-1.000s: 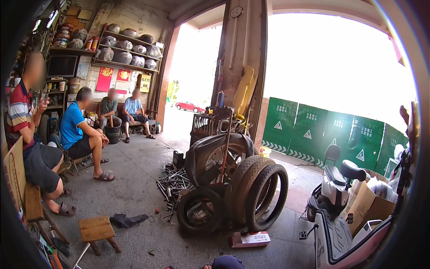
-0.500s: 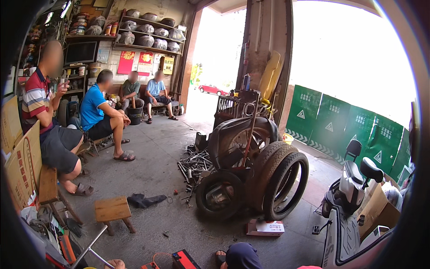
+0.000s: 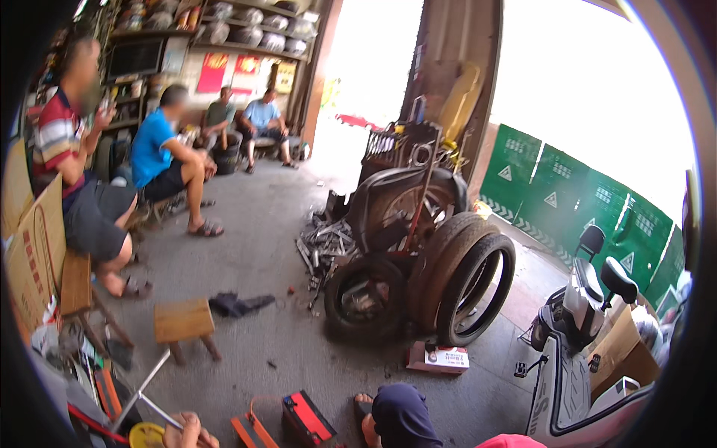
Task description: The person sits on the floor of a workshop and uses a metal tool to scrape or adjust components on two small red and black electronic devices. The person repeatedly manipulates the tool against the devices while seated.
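At the lower left edge my left hand (image 3: 191,433) shows only in part, its fingers curled at the end of a silver metal bar (image 3: 153,403). This bar joins a second one at an angle. Beside them lies a round yellow thing (image 3: 146,435), cut off by the edge. To the right of the hand, on the floor, are an orange-red long case (image 3: 254,431) and a red and black box (image 3: 308,418). My right hand does not show. A dark-blue clothed knee (image 3: 407,418) and a sandalled foot (image 3: 364,418) stand at the bottom middle.
Tyres (image 3: 478,291), a wheel and a heap of metal parts (image 3: 326,243) fill the middle. A small wooden stool (image 3: 184,319) and dark cloth (image 3: 240,304) are nearer. Several people sit at left; a scooter (image 3: 579,373) and green barrier (image 3: 553,187) are at right.
The view has tilted down, so the floor things sit higher in the picture. More of my left hand, the metal bars and the red box shows. The bar remains at my hand.
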